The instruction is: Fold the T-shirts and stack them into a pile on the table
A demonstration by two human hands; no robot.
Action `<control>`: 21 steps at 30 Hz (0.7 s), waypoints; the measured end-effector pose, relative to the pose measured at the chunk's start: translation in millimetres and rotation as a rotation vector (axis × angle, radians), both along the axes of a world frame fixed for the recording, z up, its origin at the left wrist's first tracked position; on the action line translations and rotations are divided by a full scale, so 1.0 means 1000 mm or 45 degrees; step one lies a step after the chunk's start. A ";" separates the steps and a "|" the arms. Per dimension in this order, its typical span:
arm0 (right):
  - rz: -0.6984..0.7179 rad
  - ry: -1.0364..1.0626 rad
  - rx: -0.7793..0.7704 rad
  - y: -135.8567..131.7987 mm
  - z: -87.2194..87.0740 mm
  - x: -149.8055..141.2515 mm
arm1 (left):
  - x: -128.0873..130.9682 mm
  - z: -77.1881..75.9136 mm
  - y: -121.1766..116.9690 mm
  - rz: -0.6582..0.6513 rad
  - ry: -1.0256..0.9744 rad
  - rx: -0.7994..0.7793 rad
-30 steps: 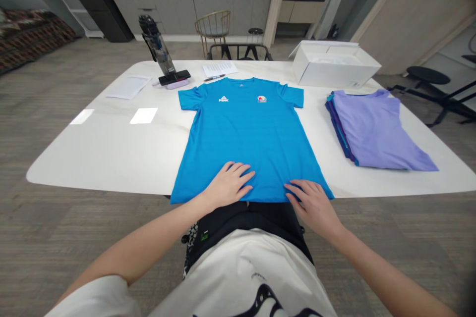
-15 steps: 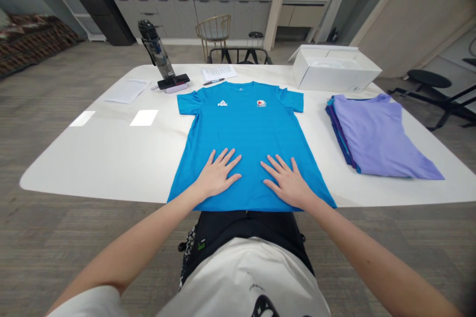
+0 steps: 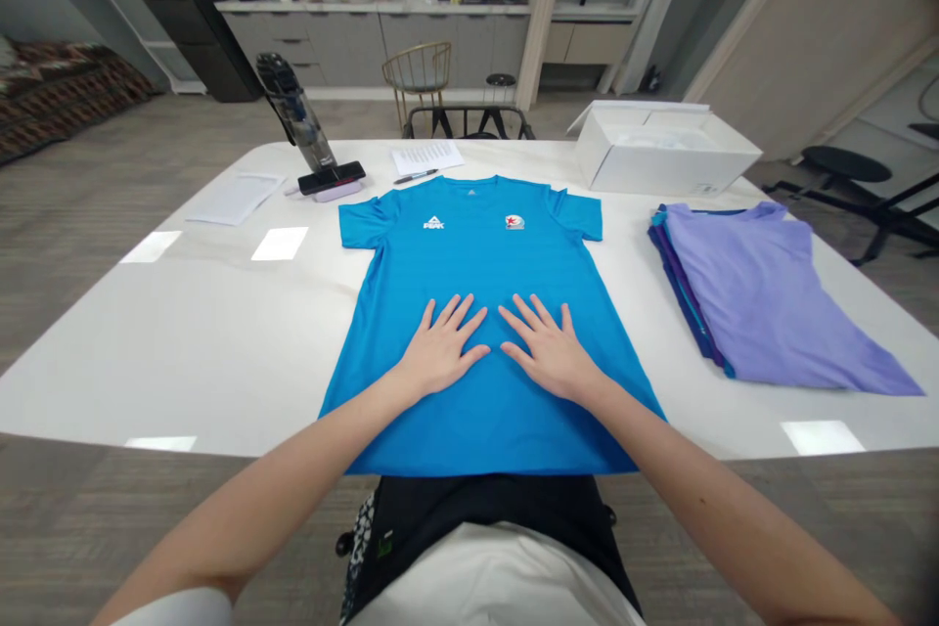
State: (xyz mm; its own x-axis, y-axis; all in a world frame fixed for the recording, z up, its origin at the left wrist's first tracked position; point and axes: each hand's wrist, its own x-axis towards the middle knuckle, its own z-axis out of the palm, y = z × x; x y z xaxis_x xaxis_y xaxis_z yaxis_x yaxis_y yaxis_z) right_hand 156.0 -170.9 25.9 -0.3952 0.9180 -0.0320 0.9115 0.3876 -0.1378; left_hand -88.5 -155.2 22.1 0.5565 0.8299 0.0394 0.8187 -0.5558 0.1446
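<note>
We rest both palms on a blue T-shirt [image 3: 499, 264], our left hand [image 3: 444, 347] and right hand [image 3: 550, 350] lying open with fingers spread, gripping nothing. The shirt lies flat at the front edge of the worktop [image 3: 183, 333], and it looks light, soft and slippery — best taken by the hem or sleeves. Toward the back right corner, a white box [image 3: 660, 166] stands open, with something pale [image 3: 656, 139] inside — hard to make out. A stack of folded shirts [image 3: 763, 303] lies near the right edge.
</note>
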 end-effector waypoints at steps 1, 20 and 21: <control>-0.016 -0.003 -0.008 0.005 -0.002 0.001 | 0.000 -0.002 0.001 0.003 -0.002 -0.009; -0.402 0.007 -0.016 0.183 -0.004 0.025 | 0.028 -0.001 0.139 0.245 0.001 -0.028; -0.412 0.007 -0.024 0.189 -0.007 0.031 | 0.028 -0.002 0.147 0.260 -0.005 -0.025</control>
